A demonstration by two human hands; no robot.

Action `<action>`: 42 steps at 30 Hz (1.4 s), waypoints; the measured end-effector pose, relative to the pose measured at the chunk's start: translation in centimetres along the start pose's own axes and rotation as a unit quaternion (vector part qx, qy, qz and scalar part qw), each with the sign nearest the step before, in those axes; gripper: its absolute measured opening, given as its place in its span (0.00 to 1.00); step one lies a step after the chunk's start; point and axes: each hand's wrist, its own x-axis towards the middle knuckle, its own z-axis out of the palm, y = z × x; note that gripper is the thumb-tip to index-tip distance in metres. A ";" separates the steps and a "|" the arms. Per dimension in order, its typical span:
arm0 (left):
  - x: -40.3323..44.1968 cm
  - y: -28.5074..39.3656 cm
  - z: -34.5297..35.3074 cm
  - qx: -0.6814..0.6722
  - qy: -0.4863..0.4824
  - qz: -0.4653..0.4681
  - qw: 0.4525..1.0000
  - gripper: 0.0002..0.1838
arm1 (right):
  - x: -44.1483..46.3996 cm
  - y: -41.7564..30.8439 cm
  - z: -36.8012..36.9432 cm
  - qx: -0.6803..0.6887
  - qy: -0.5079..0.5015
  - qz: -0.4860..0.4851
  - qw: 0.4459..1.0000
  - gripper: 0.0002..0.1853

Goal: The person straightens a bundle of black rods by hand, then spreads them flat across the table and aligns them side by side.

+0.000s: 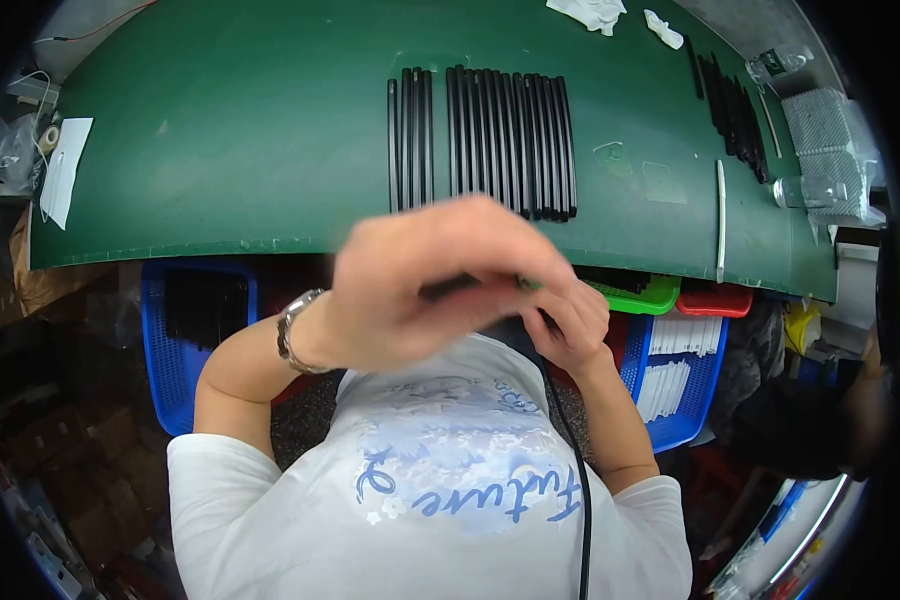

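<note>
My left hand (440, 280), blurred and close to the camera, curls its fingers toward my right hand, and the fingertips meet there. My right hand (573, 322) has its fingers pressed together just in front of my chest. A tiny green spot (530, 285) shows between the two hands; what they hold is too small and hidden to name. Beyond them, black tubes lie side by side on the green table (250, 150), in a smaller group (410, 140) and a larger group (510, 145). My left hand covers the near ends of some tubes.
Blue baskets (153, 350) (705, 400) stand below the table edge at both sides, the right one holding white pieces. Green (660, 296) and red (715, 300) trays sit beside it. Black strips (735, 115), a white strip (721, 220) and plastic bottles (810, 192) lie at right.
</note>
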 end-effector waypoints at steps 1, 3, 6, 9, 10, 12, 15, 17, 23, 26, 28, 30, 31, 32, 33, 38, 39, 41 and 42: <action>-0.4 0.3 1.3 0.031 -0.042 0.058 0.997 0.11 | -0.5 0.2 -0.5 0.016 0.004 0.012 1.000 0.11; -1.3 0.3 4.3 0.061 -0.102 0.142 0.983 0.11 | -2.9 1.3 -1.3 -0.030 0.006 0.088 0.996 0.08; -3.1 -2.7 7.9 0.059 -0.189 0.092 0.976 0.11 | -4.8 2.2 -3.5 -0.085 0.077 0.210 0.971 0.07; -4.5 -8.3 10.2 0.199 -0.212 0.112 0.950 0.10 | -5.4 2.2 -5.3 -0.118 0.117 0.248 0.954 0.10; -4.6 -9.7 10.4 0.231 -0.219 0.097 0.943 0.09 | -5.4 2.1 -5.6 -0.124 0.124 0.245 0.953 0.11; -4.8 -11.4 10.3 0.243 -0.274 -0.031 0.930 0.13 | -5.2 1.8 -6.0 -0.119 0.123 0.237 0.956 0.11; -5.5 -10.6 10.9 0.226 -0.206 -0.055 0.951 0.23 | -3.9 1.5 -6.5 -0.120 0.120 0.204 0.964 0.12; -4.9 -7.8 10.1 0.179 -0.206 -0.067 0.960 0.26 | -2.3 1.4 -6.6 -0.131 0.103 0.171 0.971 0.13; -1.0 4.5 2.9 -0.368 -0.006 -0.064 0.928 0.15 | 4.5 2.8 -5.7 -0.088 -0.041 0.157 0.983 0.23; -1.8 7.3 1.5 -0.424 0.020 0.016 0.905 0.15 | 7.1 4.8 -4.4 -0.062 -0.095 0.150 0.982 0.26; -2.1 8.4 1.7 -0.420 0.010 0.036 0.907 0.15 | 8.7 5.9 -3.5 -0.062 -0.123 0.135 0.981 0.26; -2.2 9.1 1.9 -0.416 -0.001 0.054 0.908 0.15 | 9.7 7.1 -2.8 -0.069 -0.144 0.115 0.980 0.26; -2.4 9.3 2.1 -0.416 -0.006 0.060 0.907 0.15 | 9.9 7.7 -2.5 -0.074 -0.151 0.108 0.980 0.26; -2.5 9.4 2.2 -0.414 -0.011 0.067 0.908 0.15 | 10.2 7.8 -2.1 -0.077 -0.156 0.095 0.980 0.26; -2.6 9.5 2.3 -0.412 -0.015 0.069 0.908 0.15 | 10.5 7.6 -1.9 -0.081 -0.162 0.084 0.980 0.26; -2.9 9.5 2.7 -0.416 -0.031 0.087 0.905 0.15 | 11.1 8.2 -0.5 -0.129 -0.190 0.017 0.973 0.27; -2.9 9.6 2.8 -0.417 -0.034 0.090 0.904 0.15 | 11.2 8.6 -0.4 -0.134 -0.201 0.021 0.970 0.29; -3.1 9.5 2.7 -0.421 -0.038 0.097 0.901 0.15 | 11.3 9.2 -0.1 -0.165 -0.208 0.014 0.964 0.30; -3.5 9.5 2.6 -0.425 -0.041 0.104 0.898 0.15 | 11.3 9.3 0.1 -0.179 -0.212 0.010 0.961 0.30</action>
